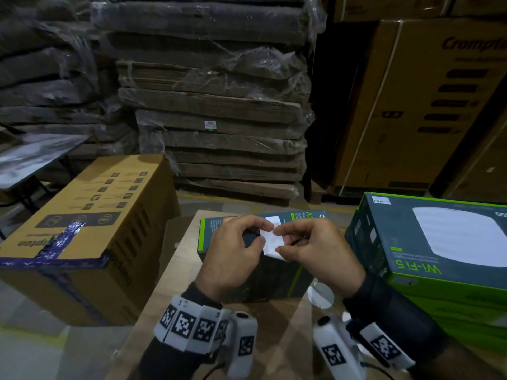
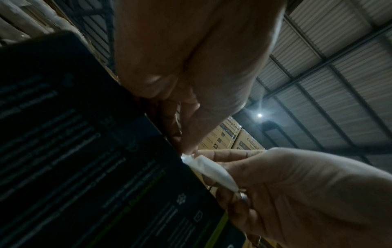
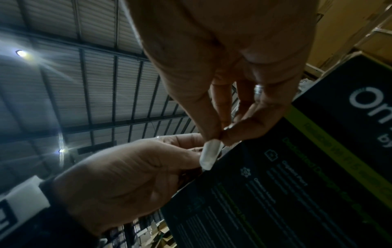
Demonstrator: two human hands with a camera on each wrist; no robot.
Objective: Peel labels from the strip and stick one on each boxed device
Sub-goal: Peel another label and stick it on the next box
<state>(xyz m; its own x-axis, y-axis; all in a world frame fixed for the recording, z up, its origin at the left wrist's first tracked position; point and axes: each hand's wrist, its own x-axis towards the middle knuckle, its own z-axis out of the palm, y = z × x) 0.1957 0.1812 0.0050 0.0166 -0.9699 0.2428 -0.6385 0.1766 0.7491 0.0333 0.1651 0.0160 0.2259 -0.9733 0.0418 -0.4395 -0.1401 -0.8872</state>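
Note:
Both hands meet over a dark device box with green trim (image 1: 274, 275) lying on the brown table (image 1: 164, 311). Between them is a short white label strip (image 1: 272, 242). My left hand (image 1: 262, 234) pinches its left edge, and my right hand (image 1: 277, 239) pinches its right side with thumb and forefinger. In the left wrist view the label strip (image 2: 208, 169) curls between the fingertips beside the device box (image 2: 95, 167). The right wrist view shows the label strip (image 3: 210, 155) hanging from my right fingertips (image 3: 212, 132). A white label (image 1: 275, 221) sits on the box's far end.
A stack of green Wi-Fi device boxes (image 1: 439, 256) stands at the right. A large brown carton (image 1: 87, 229) with blue tape stands at the left. Wrapped flat cardboard stacks (image 1: 219, 119) and tall cartons (image 1: 425, 105) fill the back. A round white disc (image 1: 321, 296) lies on the table.

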